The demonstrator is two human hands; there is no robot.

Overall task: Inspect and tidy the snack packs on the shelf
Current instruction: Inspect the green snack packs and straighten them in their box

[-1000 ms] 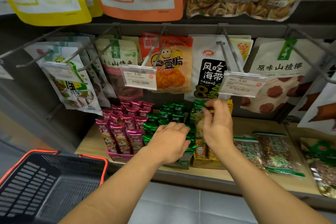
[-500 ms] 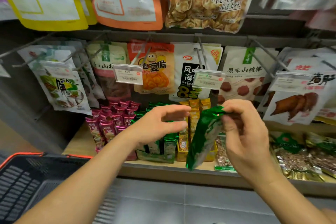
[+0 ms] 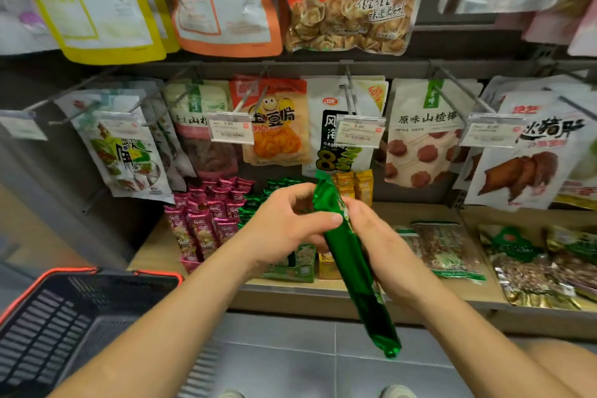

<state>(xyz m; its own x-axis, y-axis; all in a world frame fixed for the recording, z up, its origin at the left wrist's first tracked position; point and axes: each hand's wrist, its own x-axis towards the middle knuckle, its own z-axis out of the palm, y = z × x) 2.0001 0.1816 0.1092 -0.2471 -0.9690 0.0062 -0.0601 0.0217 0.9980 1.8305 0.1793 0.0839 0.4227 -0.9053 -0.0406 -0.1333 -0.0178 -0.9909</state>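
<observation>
Green foil catches my eye first: the long snack pack [image 3: 350,263] sits in mid-air in front of the shelf [image 3: 151,255], tilted so its top seal points to 11 o'clock and its bottom seal to 5 o'clock. I see both hands clamped on its upper half. The left hand [image 3: 284,229] comes in from 9 o'clock with its thumb laid across the front of the wrapper and its fingers curled above. The right hand [image 3: 381,245] holds it from 3 o'clock, with most of its fingers hidden behind the foil. The lower half of the pack hangs free below both grips, over the shelf edge and the grey floor tiles [image 3: 290,362].

Behind the hands, at 12 o'clock, stand rows of pink packs [image 3: 206,223], green packs [image 3: 255,203] and yellow packs [image 3: 355,184]. At 3 o'clock flat nut bags [image 3: 445,249] lie on the wood. At 8 o'clock I see a black basket [image 3: 64,317] with an orange rim.
</observation>
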